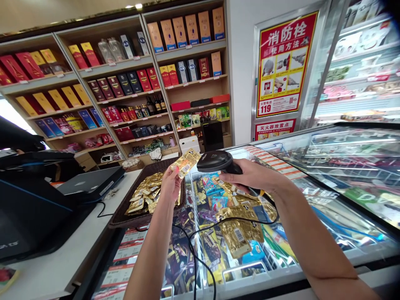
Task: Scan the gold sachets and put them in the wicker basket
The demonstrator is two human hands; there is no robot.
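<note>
My left hand [171, 182] pinches a small gold foil packet [186, 161] by its lower edge and holds it up. Closed around the handle of a black barcode scanner [215, 161] is my right hand [251, 175], and the scanner's head points left at the packet, a small gap apart. From the scanner a black cable [231, 219] loops down across the freezer's glass top. Behind my left hand sits a dark woven basket [117, 216] full of similar gold packets [146, 189]. More gold packets [236, 235] lie on the glass below my right hand.
Under the glass, the chest freezer [218, 280] holds many colourful packaged items. At left, a white counter [90, 233] carries black checkout equipment [31, 208]. Shelves of boxes [134, 85] line the back wall, and a red poster [286, 64] hangs at right.
</note>
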